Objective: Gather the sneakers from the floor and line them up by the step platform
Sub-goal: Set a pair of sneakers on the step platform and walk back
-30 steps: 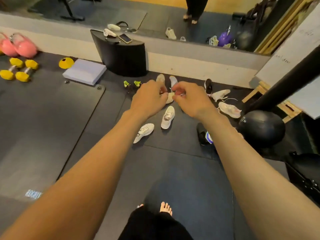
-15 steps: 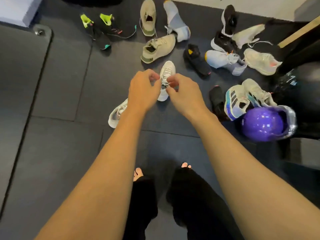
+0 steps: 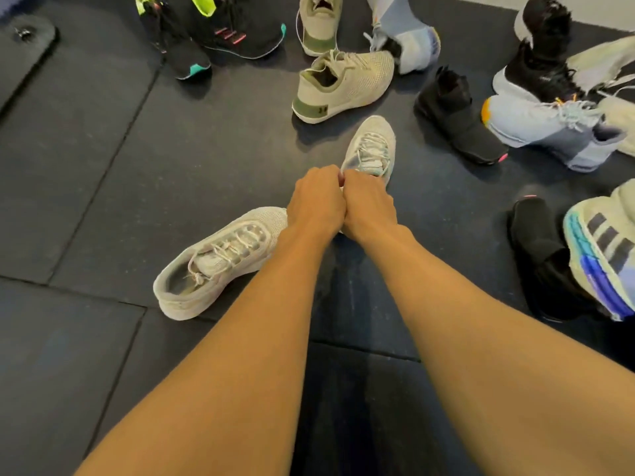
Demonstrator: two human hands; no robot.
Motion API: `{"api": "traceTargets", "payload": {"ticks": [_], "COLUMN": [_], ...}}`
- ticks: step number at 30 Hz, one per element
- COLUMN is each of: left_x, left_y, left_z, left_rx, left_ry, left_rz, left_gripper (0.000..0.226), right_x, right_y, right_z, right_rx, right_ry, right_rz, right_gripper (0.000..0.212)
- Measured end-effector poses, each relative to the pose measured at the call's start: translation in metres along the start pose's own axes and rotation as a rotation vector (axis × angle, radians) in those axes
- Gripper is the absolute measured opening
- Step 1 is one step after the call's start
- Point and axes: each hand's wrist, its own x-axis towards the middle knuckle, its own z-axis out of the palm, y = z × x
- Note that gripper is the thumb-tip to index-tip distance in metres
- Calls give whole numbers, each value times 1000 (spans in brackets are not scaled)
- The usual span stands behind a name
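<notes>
The white sneaker (image 3: 369, 149) lies upright on the rubber floor (image 3: 103, 166) at the middle of the view, toe towards 12 o'clock. The left hand (image 3: 314, 201) and right hand (image 3: 369, 204) meet over its heel end, knuckles touching and fingers curled under. Whether they clamp the collar or the laces is hidden, so I cannot tell. Coming in at the heel probably allows a lift by the opening. Its likely mate, the second white sneaker (image 3: 220, 262), lies at 8 o'clock, near enough to take next. A beige sneaker (image 3: 343, 85) sits at 12 o'clock and a black sneaker (image 3: 457, 115) at 2 o'clock. The scattered shoes suggest gathering has barely begun. The step platform is out of view.
</notes>
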Motion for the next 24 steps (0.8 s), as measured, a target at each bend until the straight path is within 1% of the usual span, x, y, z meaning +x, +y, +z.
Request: {"api": "traceTargets", "payload": {"ticks": [2, 5, 8, 10, 12, 13, 14, 15, 17, 19, 21, 23, 24], "left_x": [5, 0, -10, -19, -34, -43, -52, -62, -80, -89, -96, -102, -101], "left_y": [-14, -38, -63, -80, -102, -116, -130, -143, -163, -173, -176, -174, -171], "left_z": [7, 5, -9, -24, -41, -49, -55, -60, -63, -59, -50, -45, -44], "left_rx": [35, 99, 174, 197, 246, 294, 353, 419, 539, 673, 801, 789, 719], "left_ry": [-28, -78, -78, 10, 160, 215, 225, 183, -17, -203, -289, -254, -210], "left_rz": [12, 30, -7, -19, -29, -47, -78, -131, -259, -287, -261, -241, -240], "left_gripper": [25, 29, 26, 16, 34, 43, 51, 57, 64, 59, 44, 23, 14], "right_x": [13, 22, 19, 12, 4, 2, 0, -2, -6, -10, -15, -22, -25], "right_y": [5, 11, 11, 5, -2, -5, -7, -10, -14, -19, -23, -28, -31], "right_z": [14, 30, 40, 44, 48, 50, 52, 52, 50, 46, 43, 41, 40], "right_rx": [-38, -76, -116, -175, -215, -222, -229, -236, -233, -216, -200, -205, -215], "right_ry": [-36, -117, -201, -364, -485, -504, -508, -505, -508, -517, -518, -515, -516], "right_rz": [-25, -33, 49, 86, 74, 64, 52, 43, 53, 56, 37, -9, -32], "right_gripper": [40, 56, 55, 57, 57, 55, 52, 51, 55, 59, 61, 61, 62]}}
